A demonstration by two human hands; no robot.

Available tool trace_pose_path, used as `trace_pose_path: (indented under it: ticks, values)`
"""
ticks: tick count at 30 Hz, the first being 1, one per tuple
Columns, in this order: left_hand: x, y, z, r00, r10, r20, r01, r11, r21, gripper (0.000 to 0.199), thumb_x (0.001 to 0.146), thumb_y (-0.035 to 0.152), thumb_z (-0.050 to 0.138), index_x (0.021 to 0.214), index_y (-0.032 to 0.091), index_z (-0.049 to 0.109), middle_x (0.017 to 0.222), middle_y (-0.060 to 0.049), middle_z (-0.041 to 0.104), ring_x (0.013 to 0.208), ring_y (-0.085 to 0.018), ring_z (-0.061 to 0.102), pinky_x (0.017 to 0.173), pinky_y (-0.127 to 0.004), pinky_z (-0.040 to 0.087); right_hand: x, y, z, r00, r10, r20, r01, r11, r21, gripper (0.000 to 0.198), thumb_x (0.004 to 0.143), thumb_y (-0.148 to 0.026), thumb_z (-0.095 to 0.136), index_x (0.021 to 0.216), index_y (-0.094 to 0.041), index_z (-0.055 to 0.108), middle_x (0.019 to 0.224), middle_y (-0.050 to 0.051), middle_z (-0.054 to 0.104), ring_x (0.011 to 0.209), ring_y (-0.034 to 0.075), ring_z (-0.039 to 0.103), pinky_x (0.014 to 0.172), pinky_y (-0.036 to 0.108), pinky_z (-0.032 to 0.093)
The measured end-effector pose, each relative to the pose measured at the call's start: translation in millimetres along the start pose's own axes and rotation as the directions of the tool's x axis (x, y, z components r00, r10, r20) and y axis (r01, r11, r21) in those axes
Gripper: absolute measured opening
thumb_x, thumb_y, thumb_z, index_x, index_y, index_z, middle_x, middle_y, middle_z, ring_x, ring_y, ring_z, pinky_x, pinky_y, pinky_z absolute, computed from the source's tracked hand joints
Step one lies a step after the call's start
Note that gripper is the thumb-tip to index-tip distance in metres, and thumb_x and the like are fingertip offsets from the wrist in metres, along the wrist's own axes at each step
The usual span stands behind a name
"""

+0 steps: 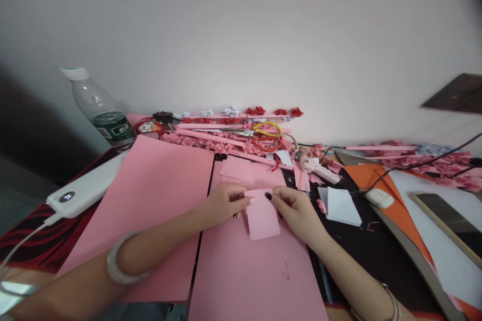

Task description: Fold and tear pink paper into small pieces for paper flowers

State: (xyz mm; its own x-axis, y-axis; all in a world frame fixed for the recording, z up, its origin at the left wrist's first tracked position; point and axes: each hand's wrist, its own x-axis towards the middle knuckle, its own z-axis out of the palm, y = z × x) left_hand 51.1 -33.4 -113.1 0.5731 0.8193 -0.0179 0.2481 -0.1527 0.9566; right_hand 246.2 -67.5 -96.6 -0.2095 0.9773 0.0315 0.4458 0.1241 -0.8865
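A small piece of pink paper hangs between my two hands, over a large pink sheet. My left hand pinches its upper left corner between thumb and fingers. At its upper right edge, the thumb and fingers of my right hand are closed on it; the nails there are dark. The paper's top edge looks folded over, and its bottom edge is slightly uneven. Just behind the hands lie more small pink paper pieces.
Another pink sheet lies at left, beside a white power bank and a plastic bottle. Scissors, paper flowers and a glue gun sit along the wall. At right are white paper squares and a phone.
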Motion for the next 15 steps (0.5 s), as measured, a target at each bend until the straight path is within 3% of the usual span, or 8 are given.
trace_pose_path:
  ticks: [5, 8, 12, 15]
  values:
    - [3.8, -1.1, 1.9, 0.990, -0.016, 0.138, 0.043, 0.980, -0.195, 0.032, 0.083, 0.037, 0.046, 0.068, 0.012, 0.060, 0.065, -0.004, 0.064, 0.062, -0.013, 0.061, 0.062, -0.025, 0.049, 0.0, 1.7, 0.7, 0.989, -0.016, -0.144, 0.016, 1.000, -0.002, 0.026, 0.082, -0.034, 0.044, 0.063, -0.017, 0.047, 0.055, -0.004, 0.038, 0.050, 0.010, 0.035, 0.046, 0.020, 0.028]
    - [2.7, 0.4, 4.2, 0.983, -0.060, 0.174, 0.105, 0.959, -0.263, 0.033, 0.080, 0.041, 0.050, 0.070, 0.013, 0.063, 0.070, -0.005, 0.066, 0.068, -0.015, 0.064, 0.068, -0.028, 0.051, -2.7, 1.4, 3.0, 0.976, -0.069, -0.207, 0.047, 0.993, -0.113, 0.024, 0.083, -0.031, 0.042, 0.067, -0.017, 0.052, 0.057, -0.002, 0.046, 0.052, 0.011, 0.041, 0.047, 0.021, 0.032]
    - [0.2, 1.5, 6.6, 0.977, -0.122, 0.172, 0.181, 0.905, -0.385, 0.032, 0.076, 0.042, 0.055, 0.075, 0.011, 0.064, 0.072, -0.006, 0.067, 0.071, -0.017, 0.065, 0.071, -0.032, 0.052, -6.8, 0.7, 7.0, 0.916, -0.288, -0.279, 0.184, 0.920, -0.347, 0.022, 0.085, -0.022, 0.041, 0.085, -0.017, 0.062, 0.074, 0.004, 0.063, 0.066, 0.015, 0.056, 0.061, 0.025, 0.043]
    - [-0.7, 0.3, 6.5, 0.979, -0.138, 0.147, 0.190, 0.879, -0.437, 0.029, 0.079, 0.039, 0.054, 0.081, 0.011, 0.065, 0.078, -0.007, 0.068, 0.074, -0.017, 0.065, 0.072, -0.033, 0.052, -7.1, 3.0, 9.0, 0.843, -0.498, -0.202, 0.368, 0.809, -0.459, 0.030, 0.085, -0.014, 0.038, 0.106, -0.018, 0.059, 0.089, 0.008, 0.065, 0.080, 0.017, 0.060, 0.072, 0.030, 0.047]
